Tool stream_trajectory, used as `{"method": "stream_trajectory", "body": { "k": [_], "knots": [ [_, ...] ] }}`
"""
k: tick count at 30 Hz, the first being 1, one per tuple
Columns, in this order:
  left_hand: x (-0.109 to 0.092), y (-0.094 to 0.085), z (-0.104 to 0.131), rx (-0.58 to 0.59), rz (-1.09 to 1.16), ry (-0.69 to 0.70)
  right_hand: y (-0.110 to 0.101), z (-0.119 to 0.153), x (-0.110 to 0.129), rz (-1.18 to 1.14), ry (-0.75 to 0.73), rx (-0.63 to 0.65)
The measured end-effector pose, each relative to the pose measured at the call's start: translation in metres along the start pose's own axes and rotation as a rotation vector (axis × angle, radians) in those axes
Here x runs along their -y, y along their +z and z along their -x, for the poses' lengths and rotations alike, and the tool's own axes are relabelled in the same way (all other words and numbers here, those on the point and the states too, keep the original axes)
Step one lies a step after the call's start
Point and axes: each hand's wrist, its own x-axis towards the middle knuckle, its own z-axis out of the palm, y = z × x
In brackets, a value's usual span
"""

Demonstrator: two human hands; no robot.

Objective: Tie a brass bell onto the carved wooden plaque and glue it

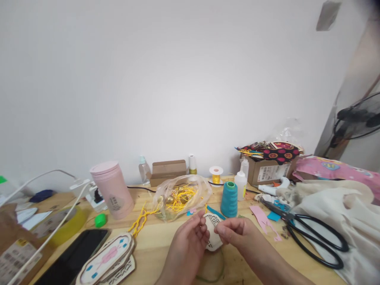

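Observation:
A pale cut-out wooden piece (214, 240) with dark lattice lines is between my two hands, low in the centre. My left hand (191, 241) is curled at its left edge, fingers bent, and whatever its fingertips pinch is too small to make out. My right hand (234, 231) pinches at the piece's right edge, its thumb and index finger together; whether they hold the piece or a thread is unclear. A thin green thread (221, 269) loops on the table below. A teal thread cone (229, 200) stands just behind my right hand.
Stacked decorated wooden pieces (108, 257), a phone (74, 257) and a pink tumbler (113, 190) are at left. Behind my hands lies a plastic bag (182, 198) with yellow cords. Black scissors (314, 237) lie on white cloth (356, 213) at right, near glue bottles (241, 184).

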Motion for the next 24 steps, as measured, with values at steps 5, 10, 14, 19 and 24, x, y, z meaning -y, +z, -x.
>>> {"method": "stream_trajectory", "body": {
  "k": [5,10,14,19,24],
  "knots": [
    [-0.001,0.0028,0.0037,0.014,-0.176,-0.011,-0.0031,-0.0006,0.0,0.023,-0.031,-0.005],
    [-0.0022,0.0031,0.0073,-0.087,-0.32,0.035,-0.0036,-0.0005,0.0042,0.083,-0.095,-0.051],
    [-0.003,0.0024,0.0066,-0.006,-0.378,0.083,-0.0041,0.0006,0.0044,0.186,-0.156,-0.102],
    [-0.0012,0.0053,0.0062,0.117,-0.495,0.103,-0.004,0.002,0.0031,0.299,-0.222,-0.066],
    [-0.0026,0.0074,0.0095,0.181,-0.523,0.1,-0.0027,0.0031,0.0046,0.258,-0.212,0.054]
  ]
}}
